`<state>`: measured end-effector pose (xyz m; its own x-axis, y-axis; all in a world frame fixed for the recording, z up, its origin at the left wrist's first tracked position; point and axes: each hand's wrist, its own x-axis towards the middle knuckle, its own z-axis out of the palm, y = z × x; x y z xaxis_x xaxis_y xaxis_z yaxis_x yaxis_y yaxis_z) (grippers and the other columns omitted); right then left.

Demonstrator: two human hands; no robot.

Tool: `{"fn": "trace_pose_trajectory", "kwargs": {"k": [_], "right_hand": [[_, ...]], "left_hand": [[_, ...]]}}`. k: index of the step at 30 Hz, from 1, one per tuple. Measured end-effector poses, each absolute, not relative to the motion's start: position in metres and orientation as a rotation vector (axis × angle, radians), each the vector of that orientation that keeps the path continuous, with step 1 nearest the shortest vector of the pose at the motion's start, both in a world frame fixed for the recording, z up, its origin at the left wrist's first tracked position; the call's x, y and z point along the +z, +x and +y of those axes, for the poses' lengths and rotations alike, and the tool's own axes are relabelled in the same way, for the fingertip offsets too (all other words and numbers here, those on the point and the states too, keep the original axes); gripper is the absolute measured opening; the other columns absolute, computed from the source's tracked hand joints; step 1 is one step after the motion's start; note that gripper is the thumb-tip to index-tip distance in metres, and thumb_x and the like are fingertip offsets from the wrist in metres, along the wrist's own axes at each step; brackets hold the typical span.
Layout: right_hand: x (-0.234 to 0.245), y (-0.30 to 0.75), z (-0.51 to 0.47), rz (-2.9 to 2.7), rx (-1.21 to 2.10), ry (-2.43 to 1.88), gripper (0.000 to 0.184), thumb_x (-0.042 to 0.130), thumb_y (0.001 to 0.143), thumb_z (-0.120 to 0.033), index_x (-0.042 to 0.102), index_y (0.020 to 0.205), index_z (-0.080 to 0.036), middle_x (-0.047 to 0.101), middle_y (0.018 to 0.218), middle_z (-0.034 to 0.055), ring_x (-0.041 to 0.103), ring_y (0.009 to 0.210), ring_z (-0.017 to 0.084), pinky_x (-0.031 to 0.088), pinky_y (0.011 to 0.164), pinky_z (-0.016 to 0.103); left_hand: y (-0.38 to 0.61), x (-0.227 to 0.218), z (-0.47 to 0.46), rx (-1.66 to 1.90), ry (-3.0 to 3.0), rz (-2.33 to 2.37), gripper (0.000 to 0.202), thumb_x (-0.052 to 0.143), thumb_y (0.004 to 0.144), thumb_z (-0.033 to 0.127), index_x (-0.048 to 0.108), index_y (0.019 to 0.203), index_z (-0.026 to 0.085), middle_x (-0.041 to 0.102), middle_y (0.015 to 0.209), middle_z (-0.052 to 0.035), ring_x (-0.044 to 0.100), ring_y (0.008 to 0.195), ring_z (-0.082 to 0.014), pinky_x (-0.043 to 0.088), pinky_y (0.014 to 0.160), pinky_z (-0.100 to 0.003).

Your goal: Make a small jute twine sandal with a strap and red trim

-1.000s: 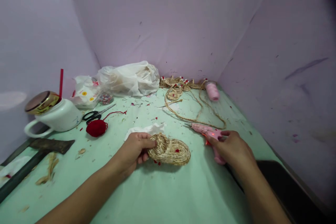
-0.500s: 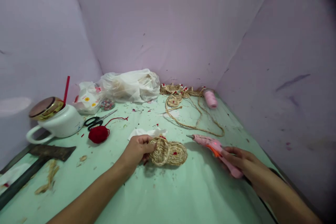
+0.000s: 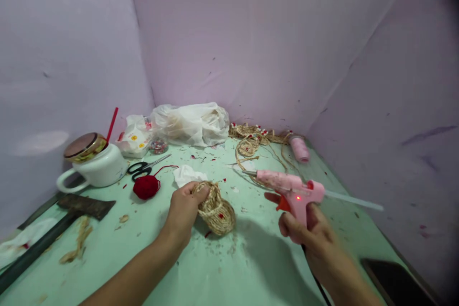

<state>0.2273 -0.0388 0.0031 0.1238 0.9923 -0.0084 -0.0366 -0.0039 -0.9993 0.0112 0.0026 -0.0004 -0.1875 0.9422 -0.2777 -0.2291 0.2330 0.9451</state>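
Observation:
Between the thumb and fingers of my left hand (image 3: 184, 210) is a small slipper woven from straw rope (image 3: 218, 215), with a red spot on its sole. My right hand (image 3: 315, 239) is wrapped round the grip of a pink glue gun (image 3: 283, 181), raised above the table. Its metal nozzle points left and its red light is lit. A clear glue stick (image 3: 355, 199) sticks out of its back end, and a black cord hangs from the grip. Behind the slipper lies a crumpled white tissue (image 3: 188, 175).
At left are a hammer-like tool (image 3: 86, 205), a white mug (image 3: 103, 167), black scissors (image 3: 141, 168) and a red yarn ball (image 3: 146, 186). A plastic bag (image 3: 197, 124), straw rope (image 3: 247, 146) and a pink thread spool (image 3: 299, 148) lie along the back. A dark flat object (image 3: 398, 279) sits at lower right.
The glue gun has been lifted and turned upright in my right hand, its glue stick now showing. My left hand has tilted the slipper, its free end swinging down. The view has shifted.

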Motion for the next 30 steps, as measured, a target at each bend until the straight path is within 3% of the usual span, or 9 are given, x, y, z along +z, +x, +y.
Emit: {"fn": "trace_pose_trajectory", "kwargs": {"k": [2, 4, 7, 11, 15, 21, 27, 30], "right_hand": [[-0.005, 0.22, -0.041, -1.124, 1.09, -1.283, 0.033, 0.064, 0.069, -0.041, 0.059, 0.094, -0.02, 0.062, 0.08, 0.0027, 0.042, 0.053, 0.011, 0.036, 0.049, 0.024], [-0.01, 0.218, -0.045, -1.19, 1.08, -1.329, 0.03, 0.06, 0.071, -0.044, 0.062, 0.087, -0.018, 0.058, 0.068, 0.0011, 0.041, 0.052, 0.012, 0.033, 0.048, 0.024], [-0.013, 0.221, -0.048, -1.269, 1.08, -1.37, 0.031, 0.054, 0.075, -0.046, 0.065, 0.083, -0.018, 0.049, 0.055, -0.0016, 0.04, 0.05, 0.013, 0.032, 0.047, 0.024], [-0.012, 0.228, -0.046, -1.317, 1.008, -1.451, 0.032, 0.055, 0.074, -0.046, 0.065, 0.087, -0.018, 0.056, 0.063, 0.0013, 0.043, 0.053, 0.015, 0.036, 0.048, 0.025], [-0.012, 0.232, -0.042, -1.295, 0.978, -1.484, 0.031, 0.055, 0.074, -0.046, 0.063, 0.085, -0.017, 0.049, 0.056, -0.0012, 0.043, 0.051, 0.015, 0.036, 0.047, 0.025], [-0.017, 0.229, -0.04, -1.041, 1.172, -1.36, 0.034, 0.056, 0.074, -0.051, 0.058, 0.081, -0.018, 0.046, 0.048, -0.0033, 0.035, 0.045, 0.011, 0.026, 0.044, 0.023], [-0.018, 0.227, -0.04, -0.976, 1.308, -1.363, 0.031, 0.064, 0.07, -0.047, 0.049, 0.063, -0.02, 0.048, 0.046, -0.0039, 0.035, 0.044, 0.009, 0.028, 0.043, 0.022], [-0.018, 0.224, -0.038, -0.923, 1.279, -1.428, 0.025, 0.068, 0.067, -0.041, 0.053, 0.065, -0.021, 0.052, 0.048, -0.0036, 0.041, 0.045, 0.01, 0.034, 0.042, 0.022]], "left_hand": [[0.014, 0.0, 0.0, 1.18, 0.746, 1.331, 0.022, 0.064, 0.06, 0.032, 0.06, 0.07, 0.013, 0.054, 0.054, 0.0014, 0.043, 0.043, -0.0083, 0.028, 0.036, -0.017], [0.015, -0.003, 0.0, 1.115, 0.74, 1.318, 0.023, 0.063, 0.061, 0.032, 0.06, 0.073, 0.013, 0.054, 0.054, 0.0007, 0.043, 0.042, -0.009, 0.028, 0.034, -0.017], [0.015, -0.007, 0.001, 1.096, 0.733, 1.303, 0.026, 0.064, 0.06, 0.031, 0.062, 0.077, 0.012, 0.058, 0.058, -0.0011, 0.05, 0.048, -0.0121, 0.037, 0.038, -0.019], [0.018, -0.009, 0.0, 1.142, 0.753, 1.269, 0.03, 0.068, 0.057, 0.03, 0.063, 0.08, 0.012, 0.064, 0.065, -0.0027, 0.056, 0.056, -0.0137, 0.042, 0.048, -0.021], [0.018, -0.01, 0.0, 1.09, 0.742, 1.244, 0.028, 0.068, 0.057, 0.032, 0.063, 0.076, 0.012, 0.063, 0.061, -0.0028, 0.055, 0.052, -0.0127, 0.041, 0.047, -0.021], [0.011, -0.012, 0.006, 0.836, 0.811, 1.361, 0.016, 0.059, 0.058, 0.027, 0.058, 0.06, 0.012, 0.048, 0.044, 0.0022, 0.034, 0.034, -0.0048, 0.018, 0.031, -0.016], [0.009, -0.013, 0.01, 0.753, 0.827, 1.405, 0.013, 0.06, 0.055, 0.024, 0.061, 0.059, 0.011, 0.048, 0.04, 0.0022, 0.031, 0.027, -0.0049, 0.013, 0.026, -0.018], [0.008, -0.015, 0.01, 0.741, 0.853, 1.391, 0.014, 0.061, 0.055, 0.023, 0.063, 0.06, 0.01, 0.051, 0.039, 0.0006, 0.033, 0.026, -0.0056, 0.014, 0.026, -0.018]]}}
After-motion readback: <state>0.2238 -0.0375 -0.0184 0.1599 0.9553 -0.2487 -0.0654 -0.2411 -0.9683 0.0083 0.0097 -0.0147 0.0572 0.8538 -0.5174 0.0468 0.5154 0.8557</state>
